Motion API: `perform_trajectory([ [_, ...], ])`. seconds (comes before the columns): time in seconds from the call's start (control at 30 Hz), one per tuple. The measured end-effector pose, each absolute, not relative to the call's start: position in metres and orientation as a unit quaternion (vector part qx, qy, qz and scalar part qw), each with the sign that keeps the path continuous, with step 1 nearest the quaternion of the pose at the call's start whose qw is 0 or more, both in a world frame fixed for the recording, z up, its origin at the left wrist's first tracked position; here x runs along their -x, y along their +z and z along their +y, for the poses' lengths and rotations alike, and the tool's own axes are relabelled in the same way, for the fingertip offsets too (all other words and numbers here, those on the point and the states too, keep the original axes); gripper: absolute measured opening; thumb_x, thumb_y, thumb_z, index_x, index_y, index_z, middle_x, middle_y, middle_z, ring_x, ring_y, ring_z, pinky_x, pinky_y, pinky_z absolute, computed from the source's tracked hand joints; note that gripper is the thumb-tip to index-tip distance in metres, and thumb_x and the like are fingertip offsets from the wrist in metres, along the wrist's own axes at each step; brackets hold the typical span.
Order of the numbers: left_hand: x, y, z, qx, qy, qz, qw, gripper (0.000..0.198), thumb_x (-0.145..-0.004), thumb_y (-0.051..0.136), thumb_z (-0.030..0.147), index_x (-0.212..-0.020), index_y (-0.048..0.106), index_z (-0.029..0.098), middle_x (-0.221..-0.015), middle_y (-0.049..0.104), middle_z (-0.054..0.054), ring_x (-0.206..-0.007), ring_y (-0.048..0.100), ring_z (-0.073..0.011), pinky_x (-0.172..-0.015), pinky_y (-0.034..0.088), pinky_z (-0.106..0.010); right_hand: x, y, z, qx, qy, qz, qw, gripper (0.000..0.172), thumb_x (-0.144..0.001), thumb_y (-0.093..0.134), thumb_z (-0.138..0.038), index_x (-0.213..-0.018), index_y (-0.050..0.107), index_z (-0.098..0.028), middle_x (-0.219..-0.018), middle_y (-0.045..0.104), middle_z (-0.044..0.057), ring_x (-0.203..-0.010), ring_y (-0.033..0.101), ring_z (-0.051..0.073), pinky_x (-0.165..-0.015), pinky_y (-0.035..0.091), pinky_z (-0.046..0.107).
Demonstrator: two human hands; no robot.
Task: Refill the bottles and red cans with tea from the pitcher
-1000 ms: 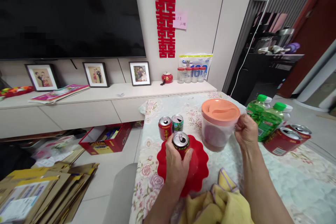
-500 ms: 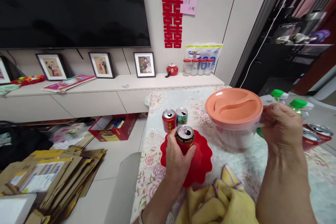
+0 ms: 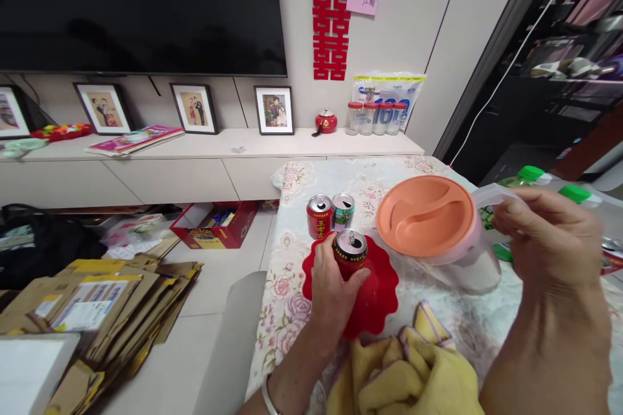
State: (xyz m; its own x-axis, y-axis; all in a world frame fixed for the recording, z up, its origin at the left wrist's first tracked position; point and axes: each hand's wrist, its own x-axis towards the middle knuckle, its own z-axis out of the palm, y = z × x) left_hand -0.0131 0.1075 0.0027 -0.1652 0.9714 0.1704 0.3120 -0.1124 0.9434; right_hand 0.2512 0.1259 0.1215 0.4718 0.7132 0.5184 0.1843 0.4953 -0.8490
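Note:
My left hand [image 3: 335, 288] is wrapped round an opened red can [image 3: 350, 253] over a red scalloped plate [image 3: 374, 298]. My right hand [image 3: 549, 233] grips the handle of a clear pitcher [image 3: 472, 266] with an orange lid [image 3: 426, 217]; the pitcher is tilted to the left, its lid turned toward the plate side. Behind the plate stand another red can [image 3: 320, 217] and a green-blue can [image 3: 343, 210], side by side and both opened. A yellow cloth [image 3: 413, 369] lies crumpled in front of the plate.
Green-capped bottles [image 3: 530, 174] stand behind my right hand, with a red can [image 3: 611, 254] at the right edge. A flowered cloth [image 3: 287, 240] covers the table. Beyond is a low cabinet [image 3: 185, 172] with frames and jars; flattened cardboard [image 3: 107, 311] lies on the floor, left.
The pitcher has tipped to the left, and my right hand has moved right and slightly up with its handle. My left hand still holds the can. The view has shifted a little.

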Motion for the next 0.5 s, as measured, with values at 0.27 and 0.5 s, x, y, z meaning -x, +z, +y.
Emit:
perform_trajectory([
  [0.27, 0.013, 0.0036, 0.1086, -0.551, 0.512, 0.567, 0.336, 0.072, -0.071, 0.081, 0.021, -0.136, 0.05, 0.023, -0.133, 0.059, -0.011, -0.132, 0.054, -0.0321, -0.116, 0.04, -0.052, -0.2521, 0.117, 0.1242, 0.492, 0.148, -0.508, 0.691, 0.038, -0.059, 0.097, -0.041, -0.086, 0.082, -0.019, -0.076, 0.07, 0.002, -0.065, 0.058, 0.013, -0.059, 0.043, 0.027],
  [0.5, 0.012, 0.0011, 0.1077, -0.553, 0.522, 0.557, 0.333, 0.073, -0.068, 0.082, 0.017, -0.135, 0.051, 0.021, -0.13, 0.06, -0.011, -0.129, 0.056, -0.0329, -0.115, 0.041, -0.054, -0.2431, 0.1239, 0.1175, 0.491, 0.097, -0.528, 0.686, 0.032, -0.062, 0.096, -0.037, -0.086, 0.083, -0.021, -0.078, 0.07, 0.003, -0.067, 0.061, 0.016, -0.058, 0.044, 0.03],
])
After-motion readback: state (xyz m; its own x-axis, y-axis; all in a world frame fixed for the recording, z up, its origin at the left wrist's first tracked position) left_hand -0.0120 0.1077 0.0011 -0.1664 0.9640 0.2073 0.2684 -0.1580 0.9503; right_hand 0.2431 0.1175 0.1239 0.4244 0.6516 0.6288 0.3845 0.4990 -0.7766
